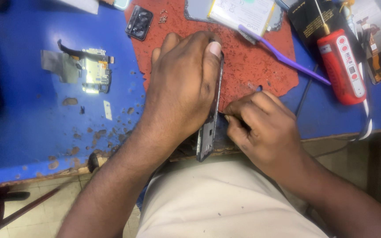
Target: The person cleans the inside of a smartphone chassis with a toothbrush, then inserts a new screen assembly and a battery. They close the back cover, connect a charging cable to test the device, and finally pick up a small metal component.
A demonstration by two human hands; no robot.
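Note:
My left hand (182, 88) grips a dark phone frame (209, 132) stood on its long edge over the worn red mat (252, 66), thumb pressed along its top edge. My right hand (263, 128) is pinched shut against the frame's right side, fingertips touching it about halfway along; whatever small thing it may hold is hidden. The frame's lower end hangs over the table's front edge above my lap.
On the blue table (23, 132) lie a small circuit board with flex cable (94, 70), a camera cover (139, 22), tiny screws (162, 17), a phone battery (241, 14), a purple pry tool (283, 55) and a red handheld tool (343, 66).

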